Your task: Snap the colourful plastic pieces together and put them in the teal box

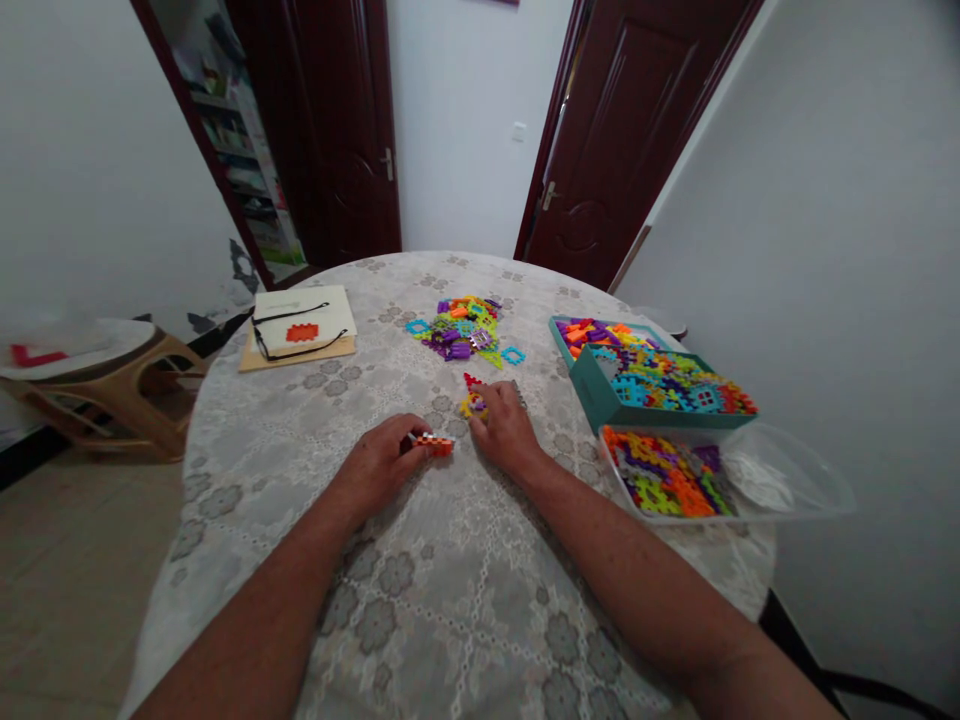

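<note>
My left hand [379, 460] is closed, with thumb and fingers pinching orange interlocking plastic building pieces [439, 446] just above the table. Something pale shows along their upper edge. To the right, my right hand [508, 428] curls over a yellow building piece [469, 406], which lies between thumb and index finger with a bit of purple beside it. A red piece [471, 380] pokes out just beyond those fingertips. Behind the right hand, a greyish piece [519, 392] is partly hidden. Farther back lies a mixed heap of colourful building pieces [469, 328].
On the right stand a green box [600, 395] and a clear plastic tub [637, 515], both full of pieces. Eyeglasses [300, 355] and an orange piece [302, 332] rest on a pale book or pad [341, 312] at left. A patterned cloth [420, 600] covers the round table.
</note>
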Motion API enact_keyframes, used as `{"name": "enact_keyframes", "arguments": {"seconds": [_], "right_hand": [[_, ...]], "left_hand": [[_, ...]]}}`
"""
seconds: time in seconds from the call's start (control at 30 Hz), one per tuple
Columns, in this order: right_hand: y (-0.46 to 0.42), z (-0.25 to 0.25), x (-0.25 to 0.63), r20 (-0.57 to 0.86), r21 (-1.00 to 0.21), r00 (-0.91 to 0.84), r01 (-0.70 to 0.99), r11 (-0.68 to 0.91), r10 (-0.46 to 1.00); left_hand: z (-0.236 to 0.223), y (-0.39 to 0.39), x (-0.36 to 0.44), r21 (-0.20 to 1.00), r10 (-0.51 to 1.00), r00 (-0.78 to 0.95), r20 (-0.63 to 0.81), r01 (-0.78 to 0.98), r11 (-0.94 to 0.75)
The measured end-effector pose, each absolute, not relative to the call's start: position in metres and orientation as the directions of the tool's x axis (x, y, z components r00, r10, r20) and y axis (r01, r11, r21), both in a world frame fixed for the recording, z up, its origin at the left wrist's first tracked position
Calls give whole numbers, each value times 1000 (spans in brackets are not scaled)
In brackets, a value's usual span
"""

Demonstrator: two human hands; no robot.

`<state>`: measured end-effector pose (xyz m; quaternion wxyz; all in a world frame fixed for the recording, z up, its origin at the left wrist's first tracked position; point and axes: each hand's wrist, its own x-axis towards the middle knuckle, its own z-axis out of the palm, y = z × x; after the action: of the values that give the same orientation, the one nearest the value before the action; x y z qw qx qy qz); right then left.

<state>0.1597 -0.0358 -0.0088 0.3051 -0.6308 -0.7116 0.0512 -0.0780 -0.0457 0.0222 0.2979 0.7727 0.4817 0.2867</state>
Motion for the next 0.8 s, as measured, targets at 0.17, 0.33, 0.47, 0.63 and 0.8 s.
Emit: {"name": "enact_keyframes", "arguments": {"seconds": [0.17, 0.33, 0.47, 0.63, 0.8], "right_hand": [[-36, -9, 156, 454, -531, -179, 733, 426, 873], [-47, -1, 142, 475, -558, -352, 588, 585, 807], [-51, 3, 141, 468, -561, -405, 550, 618, 785], [-53, 7, 145, 387, -593, -455, 543, 595, 802], [-46, 4, 148, 479, -517, -280, 676, 525, 832]], "left_hand": [[19, -44, -79, 730, 921, 363, 138, 592, -343], [17, -44, -80, 754, 918, 370, 142, 560, -343], [15, -43, -81, 763, 940, 316, 129, 574, -297], [17, -41, -80, 772, 925, 343, 165, 539, -338], [24, -45, -79, 729, 915, 390, 100, 597, -334]]}}
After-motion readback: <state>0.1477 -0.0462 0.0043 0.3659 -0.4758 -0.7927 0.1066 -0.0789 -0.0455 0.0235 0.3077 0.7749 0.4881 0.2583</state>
